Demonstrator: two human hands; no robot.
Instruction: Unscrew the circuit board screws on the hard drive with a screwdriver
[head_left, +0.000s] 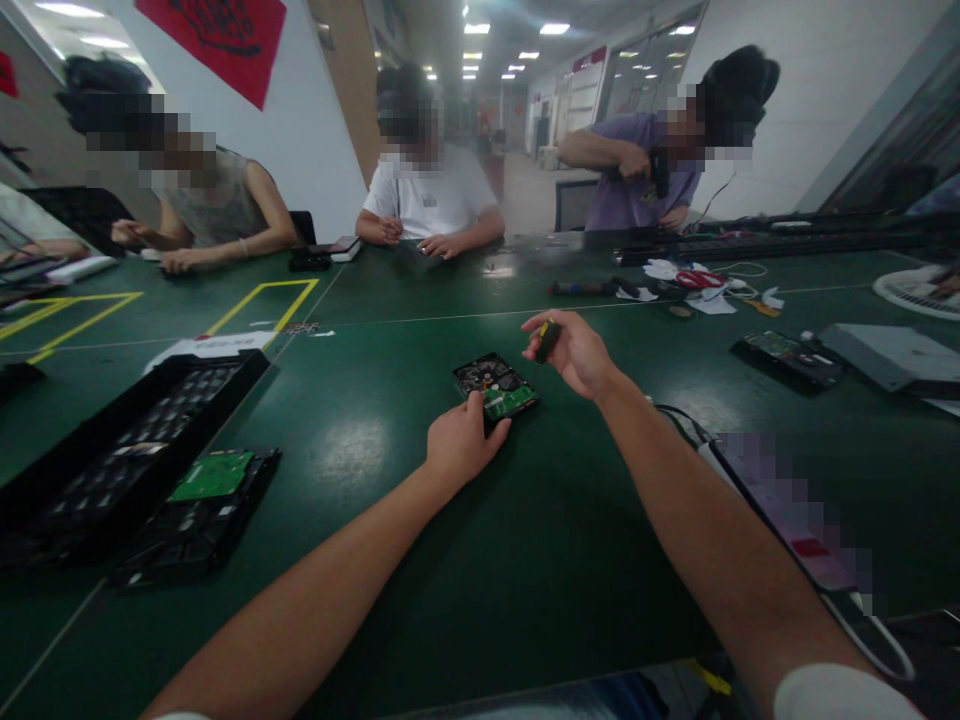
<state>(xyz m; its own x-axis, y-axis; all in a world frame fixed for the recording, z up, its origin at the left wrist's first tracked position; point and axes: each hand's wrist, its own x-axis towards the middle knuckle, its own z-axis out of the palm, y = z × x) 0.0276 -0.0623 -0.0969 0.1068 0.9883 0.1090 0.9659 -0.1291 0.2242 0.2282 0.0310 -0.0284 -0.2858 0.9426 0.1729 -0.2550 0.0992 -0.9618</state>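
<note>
A hard drive (495,388) with a green circuit board lies on the green table in front of me. My left hand (463,440) grips its near left edge, with the thumb on top by the board. My right hand (574,352) is closed around a small screwdriver (548,341) with a black and yellow handle, raised just beyond the drive's right corner. The screwdriver's shaft is too thin and faint to make out well, so whether its tip touches the drive I cannot tell.
On the left are a long black tray (225,375) and more hard drives (214,500). To the right lie another hard drive (787,360), a grey metal box (892,355) and a cabled device (780,510). Scraps and red-handled scissors (701,280) lie farther back. Three people sit opposite.
</note>
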